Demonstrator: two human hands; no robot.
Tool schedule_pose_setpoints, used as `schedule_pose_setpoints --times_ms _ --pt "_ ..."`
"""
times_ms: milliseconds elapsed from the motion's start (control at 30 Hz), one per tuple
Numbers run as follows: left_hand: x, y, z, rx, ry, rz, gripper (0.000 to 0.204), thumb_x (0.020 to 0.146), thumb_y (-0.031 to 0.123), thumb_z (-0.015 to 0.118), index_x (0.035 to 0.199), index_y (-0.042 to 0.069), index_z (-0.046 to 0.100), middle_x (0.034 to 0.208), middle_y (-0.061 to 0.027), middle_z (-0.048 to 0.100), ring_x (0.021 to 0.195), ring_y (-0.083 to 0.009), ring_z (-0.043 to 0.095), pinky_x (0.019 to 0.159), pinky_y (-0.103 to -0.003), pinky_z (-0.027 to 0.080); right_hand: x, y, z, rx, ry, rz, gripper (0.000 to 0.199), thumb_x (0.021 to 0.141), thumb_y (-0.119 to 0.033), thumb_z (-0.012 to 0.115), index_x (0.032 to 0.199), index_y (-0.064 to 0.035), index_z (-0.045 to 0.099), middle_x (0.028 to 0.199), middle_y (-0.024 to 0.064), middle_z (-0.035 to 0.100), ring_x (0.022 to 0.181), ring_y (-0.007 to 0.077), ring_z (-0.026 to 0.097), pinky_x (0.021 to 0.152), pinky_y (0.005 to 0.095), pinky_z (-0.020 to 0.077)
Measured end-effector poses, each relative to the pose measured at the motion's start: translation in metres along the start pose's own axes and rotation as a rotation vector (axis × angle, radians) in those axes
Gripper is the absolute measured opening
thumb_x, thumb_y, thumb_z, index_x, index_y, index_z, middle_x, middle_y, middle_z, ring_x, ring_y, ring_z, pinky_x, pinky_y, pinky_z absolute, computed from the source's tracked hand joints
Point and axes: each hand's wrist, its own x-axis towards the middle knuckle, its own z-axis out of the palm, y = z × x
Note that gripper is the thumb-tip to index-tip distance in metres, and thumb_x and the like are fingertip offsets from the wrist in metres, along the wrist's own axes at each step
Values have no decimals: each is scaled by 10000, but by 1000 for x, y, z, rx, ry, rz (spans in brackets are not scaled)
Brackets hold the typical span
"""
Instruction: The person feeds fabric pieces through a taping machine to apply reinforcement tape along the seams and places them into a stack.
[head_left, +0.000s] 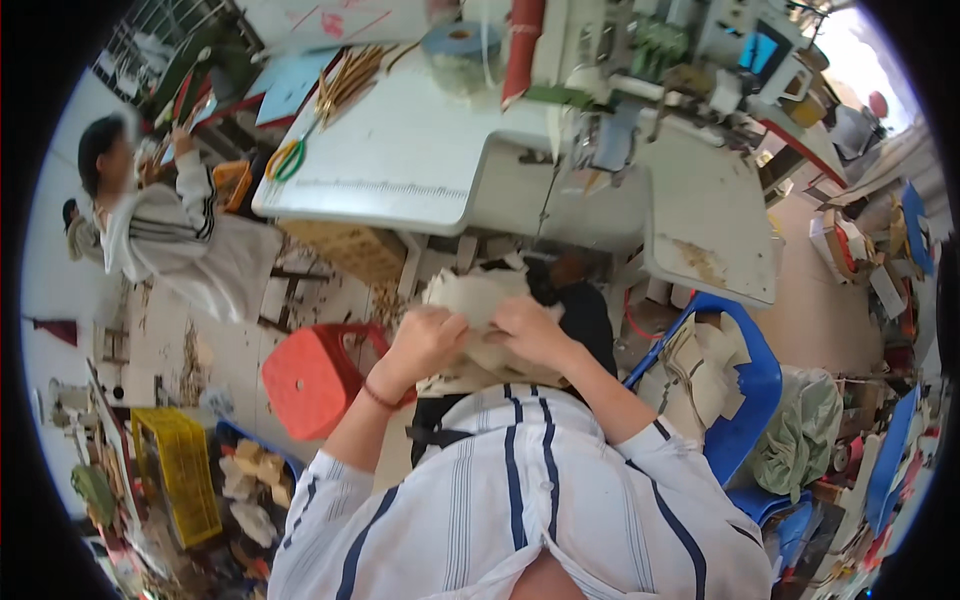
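Note:
A stack of cream-coloured flat pieces, perhaps cloth or thin leather, lies across my lap. My left hand is closed on the left side of the pieces, its fingers curled inward. On the other side my right hand pinches the same pieces, with the fingertips partly hidden. A short gap separates the two hands. Beyond them stands a white sewing table with a cut-out at its front. Green-handled scissors and a bundle of thin tan strips rest on its left part.
A red stool stands left of my lap, a yellow crate further left. On my right, a blue chair bears more cream pieces. A sewing machine rises over the table. Another person sits at the left. Scraps litter the floor.

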Motion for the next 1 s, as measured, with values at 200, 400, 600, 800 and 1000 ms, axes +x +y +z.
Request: schedule_pose_setpoints --times_ms 200,400,600,800,1000 --pt "53 14 -72 -502 -248 -383 131 633 58 690 663 8 572 597 -61 550 574 -93 529 518 -244 416 12 -12 -108 522 -22 369 167 724 -64 639 875 5 620 790 63 644 701 105 578 661 242 456" --pt "142 49 -56 -1121 579 -412 118 735 52 672 761 -3 570 689 8 563 601 -45 494 542 -185 416 34 -19 -186 934 640 563 204 771 -105 632 915 39 616 790 76 636 681 99 580 622 233 465" --pt "192 69 -59 -1314 769 -382 106 758 59 654 794 -2 576 720 -9 572 599 -42 498 555 -179 417 54 -5 -220 1254 797 410 171 806 -99 600 931 18 596 808 91 632 674 131 614 589 241 495" --pt "211 66 -61 -1363 833 -397 76 751 24 632 804 -4 585 712 -2 566 590 -47 495 546 -181 404 57 42 -223 1466 622 325 163 823 -83 568 944 24 587 814 102 635 666 135 622 580 239 505" --pt "230 64 -66 -1301 804 -413 109 748 42 641 796 -31 576 690 -8 562 571 -50 489 529 -188 388 60 85 -228 1491 450 218 177 821 -67 548 968 26 578 838 111 636 682 151 629 599 254 514"
